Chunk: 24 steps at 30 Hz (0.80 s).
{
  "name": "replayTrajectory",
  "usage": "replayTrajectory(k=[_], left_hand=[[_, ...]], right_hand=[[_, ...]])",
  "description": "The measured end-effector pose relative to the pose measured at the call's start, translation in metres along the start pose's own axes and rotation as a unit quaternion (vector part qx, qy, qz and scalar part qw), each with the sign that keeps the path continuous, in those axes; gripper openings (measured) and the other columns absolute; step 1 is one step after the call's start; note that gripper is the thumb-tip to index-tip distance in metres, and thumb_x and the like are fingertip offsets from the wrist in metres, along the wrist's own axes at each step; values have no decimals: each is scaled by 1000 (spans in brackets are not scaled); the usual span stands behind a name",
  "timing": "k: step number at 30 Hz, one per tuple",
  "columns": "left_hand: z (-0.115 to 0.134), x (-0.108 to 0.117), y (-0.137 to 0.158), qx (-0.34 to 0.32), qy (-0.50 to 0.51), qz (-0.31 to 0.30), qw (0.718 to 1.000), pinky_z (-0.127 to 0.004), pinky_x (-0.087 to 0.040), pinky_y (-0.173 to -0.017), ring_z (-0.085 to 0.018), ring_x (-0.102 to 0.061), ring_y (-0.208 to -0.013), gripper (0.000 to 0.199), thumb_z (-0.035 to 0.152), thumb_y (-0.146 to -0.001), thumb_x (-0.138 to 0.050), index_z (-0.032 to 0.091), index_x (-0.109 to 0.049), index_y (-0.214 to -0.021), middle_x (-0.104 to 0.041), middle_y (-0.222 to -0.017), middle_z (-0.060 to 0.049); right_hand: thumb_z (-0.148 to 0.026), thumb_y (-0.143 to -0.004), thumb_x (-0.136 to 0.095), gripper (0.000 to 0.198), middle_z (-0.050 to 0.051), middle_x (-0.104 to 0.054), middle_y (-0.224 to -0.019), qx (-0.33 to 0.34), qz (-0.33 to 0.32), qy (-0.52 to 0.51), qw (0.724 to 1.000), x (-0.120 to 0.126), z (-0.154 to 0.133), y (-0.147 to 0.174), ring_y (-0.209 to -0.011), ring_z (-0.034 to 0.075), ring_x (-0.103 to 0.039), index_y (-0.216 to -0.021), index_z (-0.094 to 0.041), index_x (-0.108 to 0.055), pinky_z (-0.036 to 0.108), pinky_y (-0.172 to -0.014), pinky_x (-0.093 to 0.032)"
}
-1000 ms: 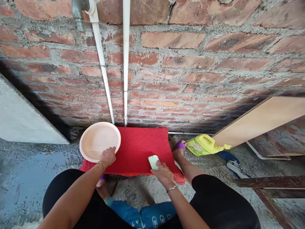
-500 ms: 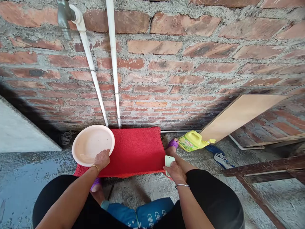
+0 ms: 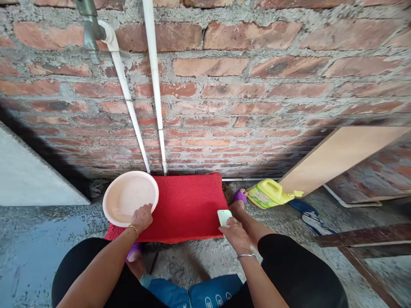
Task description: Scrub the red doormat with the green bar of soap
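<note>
A pale pink plastic basin (image 3: 128,188) rests on the left part of a red cloth (image 3: 189,205), which covers a low flat surface by the wall. My left hand (image 3: 142,218) is closed on the basin's near right rim, thumb side toward the inside. In my right hand (image 3: 236,235) is a pale green, flat, rounded brush-like block (image 3: 224,217) with a small hole near its end. It is held over the cloth's right edge; its underside is hidden, so bristles cannot be made out.
A yellow detergent jug (image 3: 268,193) lies tilted on the floor beside my purple-sandalled foot. A tap (image 3: 91,38) and white pipes (image 3: 156,85) run along the brick wall. A tan board (image 3: 340,154) leans at right, near a wooden frame (image 3: 362,235). Wet floor (image 3: 28,252) lies at left.
My right hand has moved slightly left and inward with the pale green block over the cloth's edge. My left hand stays on the basin rim. The whole view has shifted a little.
</note>
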<state>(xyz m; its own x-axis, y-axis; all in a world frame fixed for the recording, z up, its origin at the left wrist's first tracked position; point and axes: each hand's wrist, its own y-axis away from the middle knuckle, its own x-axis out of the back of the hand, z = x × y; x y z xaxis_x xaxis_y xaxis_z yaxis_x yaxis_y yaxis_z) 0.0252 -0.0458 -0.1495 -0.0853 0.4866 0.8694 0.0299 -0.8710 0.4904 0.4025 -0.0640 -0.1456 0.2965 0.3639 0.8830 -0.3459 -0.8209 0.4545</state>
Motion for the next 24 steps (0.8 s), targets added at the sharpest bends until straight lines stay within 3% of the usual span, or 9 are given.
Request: replayTrajectory(k=[8, 13, 18, 24], left_hand=[[4, 7, 2, 11, 0, -3, 1000, -37, -51, -95, -25, -66, -115, 50, 9, -92, -33, 16, -54, -137, -66, -127, -19], [2, 5, 0, 9, -3, -8, 1000, -38, -51, -94, -26, -66, -113, 47, 11, -92, -34, 16, -54, -135, -65, -126, -18], [1, 4, -1, 7, -10, 2, 1000, -35, -52, -92, -24, -66, -111, 47, 10, -92, -36, 16, -54, -135, -66, -121, -17], [1, 2, -1, 7, 4, 8, 1000, -38, -51, -94, -26, -66, -113, 51, 8, -91, -35, 13, -54, -138, -66, -122, -19]], right_hand=[[-40, -81, -66, 41, 8, -66, -121, 183, -104, 17, 978, -40, -161, 36, -104, 23, -69, -119, -26, -62, 32, -86, -48], [-40, -79, -70, 50, 14, -64, -125, 250, -103, 32, 962, -62, -225, 47, -110, 27, -68, -125, -23, -60, 36, -88, -49], [-37, -78, -70, 52, 15, -64, -125, 272, -101, 52, 955, -70, -234, 42, -112, 29, -67, -127, -22, -59, 37, -89, -49], [-36, -78, -67, 53, 15, -62, -127, 204, -109, 56, 971, -43, -211, 25, -117, 29, -64, -129, -22, -58, 38, -91, -48]])
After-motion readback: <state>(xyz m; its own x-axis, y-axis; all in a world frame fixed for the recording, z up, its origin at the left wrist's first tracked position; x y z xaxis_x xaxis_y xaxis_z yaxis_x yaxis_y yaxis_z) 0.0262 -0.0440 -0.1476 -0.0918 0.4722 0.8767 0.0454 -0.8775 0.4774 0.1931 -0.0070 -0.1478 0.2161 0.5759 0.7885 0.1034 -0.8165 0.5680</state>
